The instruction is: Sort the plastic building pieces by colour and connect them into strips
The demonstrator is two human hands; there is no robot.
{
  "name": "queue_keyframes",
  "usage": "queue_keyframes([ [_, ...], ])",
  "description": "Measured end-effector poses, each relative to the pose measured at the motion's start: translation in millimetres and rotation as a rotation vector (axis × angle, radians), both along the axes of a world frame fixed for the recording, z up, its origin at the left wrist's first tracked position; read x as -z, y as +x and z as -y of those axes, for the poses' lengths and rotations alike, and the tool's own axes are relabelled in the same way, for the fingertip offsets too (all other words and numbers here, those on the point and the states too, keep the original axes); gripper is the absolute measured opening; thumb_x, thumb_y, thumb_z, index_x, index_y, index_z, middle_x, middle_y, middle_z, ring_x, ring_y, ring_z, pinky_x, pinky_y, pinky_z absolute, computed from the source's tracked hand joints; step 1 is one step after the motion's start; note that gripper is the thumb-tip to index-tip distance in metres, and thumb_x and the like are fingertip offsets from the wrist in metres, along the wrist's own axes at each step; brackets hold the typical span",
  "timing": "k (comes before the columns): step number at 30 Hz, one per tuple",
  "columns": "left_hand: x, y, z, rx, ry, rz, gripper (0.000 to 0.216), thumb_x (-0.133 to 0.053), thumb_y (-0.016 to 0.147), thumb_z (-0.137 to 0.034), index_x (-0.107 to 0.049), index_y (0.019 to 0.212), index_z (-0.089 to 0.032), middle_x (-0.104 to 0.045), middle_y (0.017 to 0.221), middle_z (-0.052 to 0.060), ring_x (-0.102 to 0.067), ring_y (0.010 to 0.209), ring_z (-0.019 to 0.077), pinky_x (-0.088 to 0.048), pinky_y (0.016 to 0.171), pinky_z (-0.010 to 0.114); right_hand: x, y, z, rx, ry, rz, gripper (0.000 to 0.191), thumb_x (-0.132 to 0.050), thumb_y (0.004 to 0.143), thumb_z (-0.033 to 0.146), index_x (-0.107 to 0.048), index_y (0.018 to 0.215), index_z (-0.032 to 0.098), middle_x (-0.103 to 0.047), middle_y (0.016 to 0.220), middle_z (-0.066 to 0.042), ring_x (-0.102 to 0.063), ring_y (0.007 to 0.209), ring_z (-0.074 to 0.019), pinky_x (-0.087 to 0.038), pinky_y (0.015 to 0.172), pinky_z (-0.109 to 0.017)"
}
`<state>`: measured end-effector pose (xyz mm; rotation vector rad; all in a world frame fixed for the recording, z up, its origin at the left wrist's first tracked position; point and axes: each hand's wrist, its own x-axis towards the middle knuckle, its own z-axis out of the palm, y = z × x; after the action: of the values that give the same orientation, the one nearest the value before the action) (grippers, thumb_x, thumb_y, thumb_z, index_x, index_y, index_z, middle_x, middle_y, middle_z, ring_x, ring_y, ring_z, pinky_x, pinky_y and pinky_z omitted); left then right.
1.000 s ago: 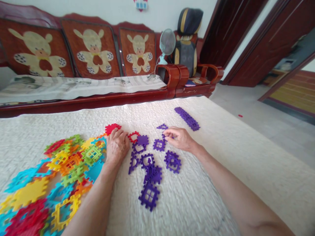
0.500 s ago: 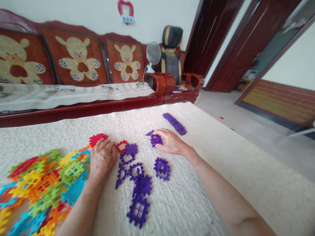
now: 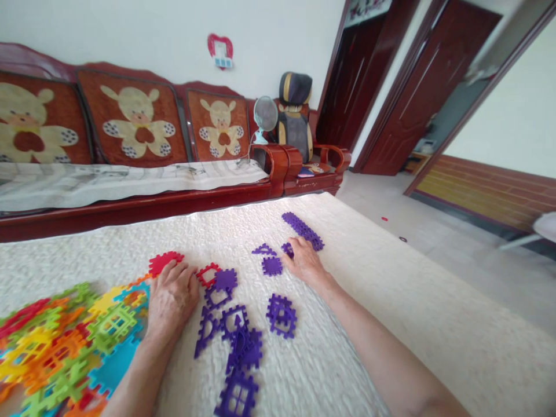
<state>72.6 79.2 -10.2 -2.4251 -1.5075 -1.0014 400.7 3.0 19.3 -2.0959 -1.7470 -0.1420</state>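
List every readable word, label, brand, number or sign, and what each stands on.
None can be read.
Red heart-shaped wall hanging: any lettering is too small to tell.
White sofa cover: its grey print is too blurred to read.
Purple pieces: no lettering can be made out.

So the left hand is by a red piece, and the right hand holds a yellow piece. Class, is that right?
Not quite: in the head view, the right hand holds a purple piece, not a yellow one. The left hand is by a red piece.
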Motion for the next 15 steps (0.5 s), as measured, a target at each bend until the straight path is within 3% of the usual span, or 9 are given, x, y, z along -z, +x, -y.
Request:
queue_keyframes([
  [3, 0.5, 0, -1, -0.003, -0.013, -0.008, 0.029, -0.042, 0.091, -0.026, -0.070, 0.096, -0.021, -0.073, 0.114, 0.011, -0.056, 0.125, 0.0320, -0.044, 0.104, 0.051, -0.6, 5, -2, -0.090, -0.048, 0.015, 0.030, -0.054, 0.084, 0.013, -0.065, 0.113, 0.013, -0.066, 0.115, -0.015, -0.059, 0.111, -0.0272, -0.043, 0.103, -0.042],
  [7, 2.4, -1, -1, -0.015, 0.007, -0.030, 0.028, -0.042, 0.093, -0.028, -0.069, 0.098, -0.022, -0.073, 0.115, 0.010, -0.056, 0.124, 0.0306, -0.043, 0.104, 0.047, -3.3, 20, -2, -0.234, -0.060, -0.096, 0.046, -0.049, 0.068, -0.004, -0.067, 0.104, 0.018, -0.068, 0.110, -0.008, -0.060, 0.110, -0.0209, -0.045, 0.101, -0.034],
  [11, 3.2, -2, -2, -0.011, 0.015, -0.017, 0.027, -0.043, 0.092, -0.027, -0.069, 0.096, -0.022, -0.073, 0.114, 0.009, -0.056, 0.124, 0.0304, -0.042, 0.105, 0.047, -5.0, 13, 1, -0.004, -0.003, -0.080, 0.026, -0.056, 0.082, 0.014, -0.067, 0.106, 0.015, -0.064, 0.110, -0.013, -0.059, 0.106, -0.0257, -0.046, 0.099, -0.039],
  [15, 1.7, -2, -1, -0.010, -0.019, -0.017, 0.028, -0.043, 0.091, -0.026, -0.070, 0.095, -0.022, -0.072, 0.115, 0.011, -0.056, 0.126, 0.0324, -0.042, 0.106, 0.051, -4.1, -6, 0, 0.159, -0.081, 0.018, 0.032, -0.061, 0.089, 0.039, -0.066, 0.107, 0.014, -0.061, 0.112, -0.019, -0.056, 0.106, -0.0321, -0.046, 0.094, -0.044],
])
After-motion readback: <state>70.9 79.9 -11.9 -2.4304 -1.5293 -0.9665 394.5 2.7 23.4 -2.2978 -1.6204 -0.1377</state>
